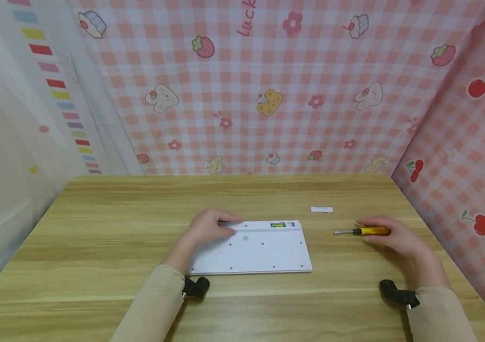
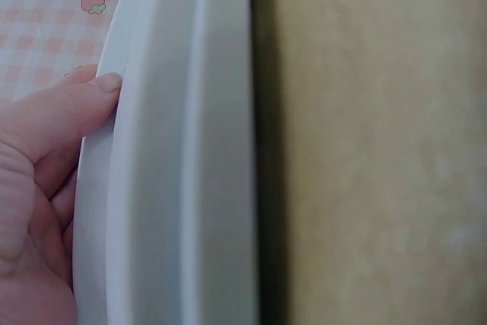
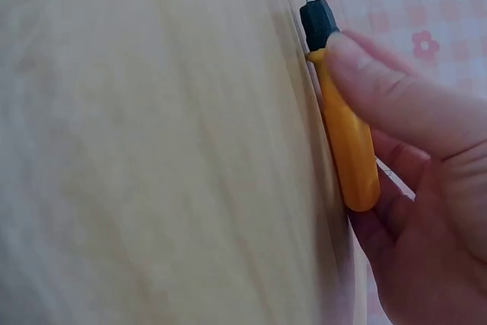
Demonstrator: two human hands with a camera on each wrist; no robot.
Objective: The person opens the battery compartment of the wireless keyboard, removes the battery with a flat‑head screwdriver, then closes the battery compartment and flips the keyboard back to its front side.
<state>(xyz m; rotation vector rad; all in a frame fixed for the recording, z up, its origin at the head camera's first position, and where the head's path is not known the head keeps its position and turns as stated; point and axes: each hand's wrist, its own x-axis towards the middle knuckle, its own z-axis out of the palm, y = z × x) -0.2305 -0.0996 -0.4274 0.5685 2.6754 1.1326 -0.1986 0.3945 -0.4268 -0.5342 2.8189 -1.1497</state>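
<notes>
A white keyboard (image 1: 251, 254) lies face down on the wooden table, its battery compartment uncovered at the far right corner. A green and yellow battery (image 1: 278, 225) sits inside it. My left hand (image 1: 208, 228) grips the keyboard's far edge toward the left end; in the left wrist view the thumb (image 2: 99, 90) presses on the raised strip and the fingers go behind it. My right hand (image 1: 396, 235) holds a screwdriver (image 1: 372, 231) by its yellow handle, thumb near the black collar. The metal shaft points left, toward the keyboard, low over the table.
A small white battery cover (image 1: 321, 209) lies on the table (image 1: 139, 199) beyond the keyboard's right end. Pink checked cloth (image 1: 242, 133) hangs behind the far edge and along the right. A pale curtain stands at the left. Black wrist cameras (image 1: 197, 287) are on both forearms.
</notes>
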